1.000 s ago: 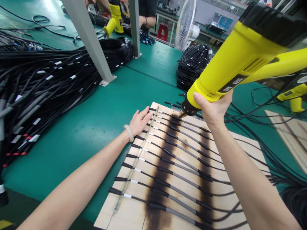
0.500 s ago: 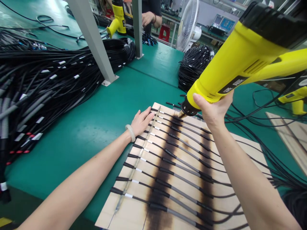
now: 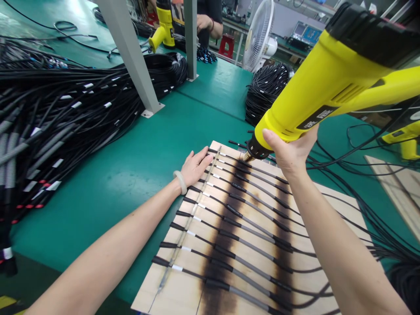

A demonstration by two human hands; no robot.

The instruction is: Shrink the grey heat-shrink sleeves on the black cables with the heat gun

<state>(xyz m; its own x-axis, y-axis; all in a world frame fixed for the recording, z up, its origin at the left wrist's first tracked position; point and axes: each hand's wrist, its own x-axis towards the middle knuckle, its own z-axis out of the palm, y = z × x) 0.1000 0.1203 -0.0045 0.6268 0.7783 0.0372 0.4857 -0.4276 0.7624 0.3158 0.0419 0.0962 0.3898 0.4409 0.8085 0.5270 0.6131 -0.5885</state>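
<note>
Far end of scorched wooden board (image 3: 177, 297): right hand (image 3: 290, 151) fingers closed around yellow heat gun (image 3: 315, 89), nozzle at far end of row of black cables (image 3: 249, 297), nearer cables left; left hand (image 3: 195, 168) open, just beside row.

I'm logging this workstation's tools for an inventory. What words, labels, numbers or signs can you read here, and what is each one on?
Yellow plastic heat gun in the right hand: black label with white characters, too blurred to quote.
Small white bands on the black cables: too small to read, if printed at all.
Second yellow heat gun, far right: dark panel, too small to read.
Blue-screened equipment in the background: too small and blurred to read.
</note>
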